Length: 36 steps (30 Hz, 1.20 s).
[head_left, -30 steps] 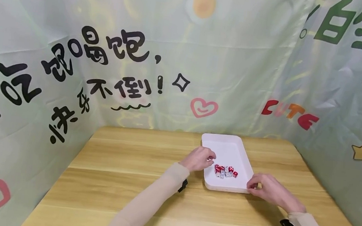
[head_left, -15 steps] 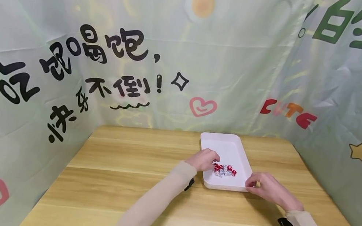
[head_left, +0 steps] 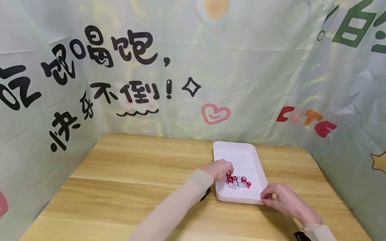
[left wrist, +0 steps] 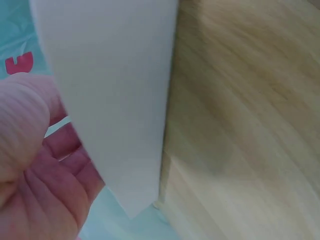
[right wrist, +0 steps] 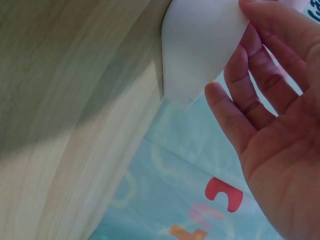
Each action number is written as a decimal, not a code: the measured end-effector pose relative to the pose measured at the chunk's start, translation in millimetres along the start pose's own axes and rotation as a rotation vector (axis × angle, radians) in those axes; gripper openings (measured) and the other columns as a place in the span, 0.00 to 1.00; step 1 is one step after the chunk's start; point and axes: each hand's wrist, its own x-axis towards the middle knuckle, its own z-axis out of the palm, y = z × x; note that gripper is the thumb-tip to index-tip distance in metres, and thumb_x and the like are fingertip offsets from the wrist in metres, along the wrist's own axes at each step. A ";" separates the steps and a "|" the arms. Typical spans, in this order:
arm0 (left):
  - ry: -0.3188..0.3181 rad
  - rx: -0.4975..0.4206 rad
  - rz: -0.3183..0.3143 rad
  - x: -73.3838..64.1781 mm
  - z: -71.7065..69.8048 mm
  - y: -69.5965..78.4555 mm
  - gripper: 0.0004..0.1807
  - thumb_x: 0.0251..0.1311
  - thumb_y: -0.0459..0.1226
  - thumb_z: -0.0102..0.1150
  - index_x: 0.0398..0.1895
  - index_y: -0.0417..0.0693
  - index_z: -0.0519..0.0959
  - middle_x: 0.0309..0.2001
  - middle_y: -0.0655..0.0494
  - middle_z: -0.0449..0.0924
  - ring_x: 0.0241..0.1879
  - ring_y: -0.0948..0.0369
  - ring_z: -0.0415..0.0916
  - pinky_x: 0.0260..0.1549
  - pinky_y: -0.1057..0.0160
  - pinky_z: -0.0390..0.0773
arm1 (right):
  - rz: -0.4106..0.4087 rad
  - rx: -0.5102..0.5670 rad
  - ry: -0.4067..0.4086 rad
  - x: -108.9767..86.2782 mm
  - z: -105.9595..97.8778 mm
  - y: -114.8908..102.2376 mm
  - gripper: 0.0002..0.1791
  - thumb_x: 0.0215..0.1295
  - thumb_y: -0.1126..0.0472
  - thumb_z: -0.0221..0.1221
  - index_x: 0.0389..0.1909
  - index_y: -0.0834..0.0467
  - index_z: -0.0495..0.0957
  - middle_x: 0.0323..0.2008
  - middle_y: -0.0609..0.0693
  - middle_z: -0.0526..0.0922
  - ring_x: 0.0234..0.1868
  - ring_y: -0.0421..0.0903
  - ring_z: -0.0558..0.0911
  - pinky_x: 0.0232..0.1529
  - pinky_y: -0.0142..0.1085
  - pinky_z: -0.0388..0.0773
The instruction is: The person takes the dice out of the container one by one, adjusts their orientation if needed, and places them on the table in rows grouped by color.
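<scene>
A white tray [head_left: 253, 162] stands on the table, its long side running away from me. Inside, near its front end, red and white dice [head_left: 239, 183] lie in a close cluster. My left hand [head_left: 219, 169] reaches over the left rim, its fingertips right at the leftmost red dice [head_left: 230, 178]. In the left wrist view the tray wall [left wrist: 112, 100] hides those fingertips; whether they pinch a die I cannot tell. My right hand [head_left: 281, 198] holds the tray's front right corner, with the thumb [right wrist: 260, 11] against the outer wall and the other fingers curved near the rim.
The wooden table [head_left: 136, 193] runs back to a pale green printed cloth [head_left: 175, 16], which hangs behind it and along both sides. The tray sits right of the middle, toward the back edge.
My left hand has moved right and over the tray's rim, from beside the dice to the leftmost red ones. My right hand stays at the tray's corner.
</scene>
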 end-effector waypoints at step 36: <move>0.093 0.113 0.081 6.0 13.7 -5.6 0.10 0.57 0.32 0.66 0.42 0.53 0.86 0.44 0.60 0.86 0.43 0.64 0.80 0.46 0.71 0.77 | 0.030 0.014 -0.023 1.8 -0.3 0.2 0.07 0.54 0.65 0.70 0.27 0.49 0.84 0.29 0.36 0.82 0.30 0.31 0.73 0.32 0.33 0.76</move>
